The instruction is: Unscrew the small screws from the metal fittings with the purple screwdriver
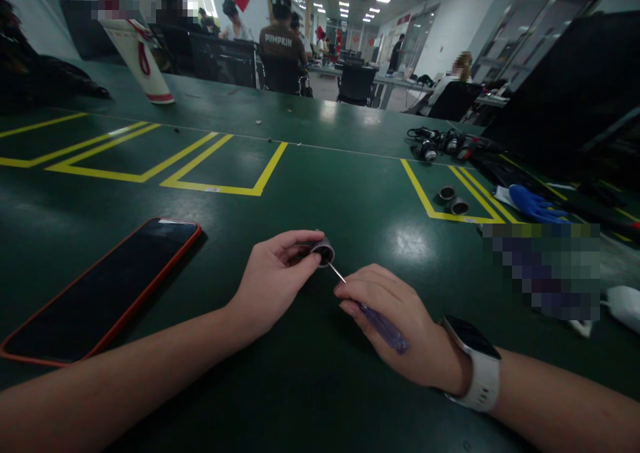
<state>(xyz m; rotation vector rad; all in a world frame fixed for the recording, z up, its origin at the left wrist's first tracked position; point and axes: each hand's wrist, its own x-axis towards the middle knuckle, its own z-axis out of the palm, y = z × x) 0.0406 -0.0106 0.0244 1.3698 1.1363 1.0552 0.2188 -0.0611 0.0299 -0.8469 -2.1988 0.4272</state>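
Note:
My left hand [277, 276] pinches a small grey metal ring-shaped part [323, 251] just above the green table, its opening turned toward my right. My right hand [395, 323] is closed around a small screwdriver with a translucent purple handle [383, 326]. The thin metal shaft [337, 272] points up-left, and its tip reaches into the opening of the ring part. A white smartwatch [475, 359] sits on my right wrist.
A phone in a red case [100, 286] lies at the left. Two more ring parts [453, 201] sit inside a yellow-taped box, with black lens-like parts [435, 145] behind and a blue glove [533, 203] to the right. People sit at desks far back.

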